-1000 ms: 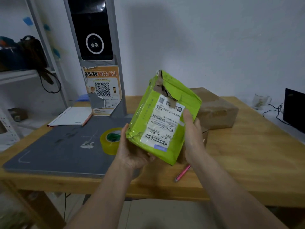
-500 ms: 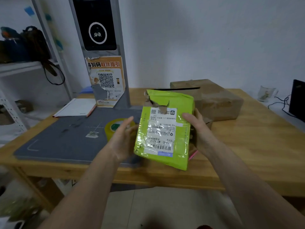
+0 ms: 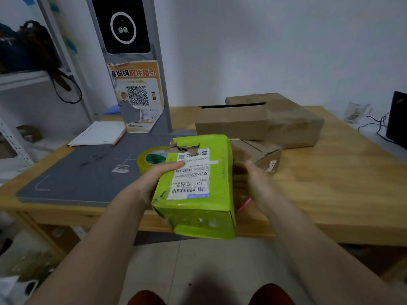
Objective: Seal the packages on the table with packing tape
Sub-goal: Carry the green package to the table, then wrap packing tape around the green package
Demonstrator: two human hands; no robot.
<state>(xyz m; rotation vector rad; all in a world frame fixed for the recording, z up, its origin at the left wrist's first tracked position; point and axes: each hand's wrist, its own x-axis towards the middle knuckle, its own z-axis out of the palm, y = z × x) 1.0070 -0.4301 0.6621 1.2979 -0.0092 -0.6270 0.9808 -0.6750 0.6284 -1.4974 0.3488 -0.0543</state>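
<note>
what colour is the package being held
Bright lime green package with a white shipping label, seen in the head view.

Landmark: tape roll (image 3: 154,159), on the mat (image 3: 83,177) that covers the table's (image 3: 330,194) left part. Held package (image 3: 196,186) just right of the roll, at the table's near edge. Small box (image 3: 259,155) right of the roll, behind the package. Two larger boxes (image 3: 233,122) (image 3: 295,126) farther back right. Notepad (image 3: 99,134) back left. Post (image 3: 163,111) behind the roll.
</note>
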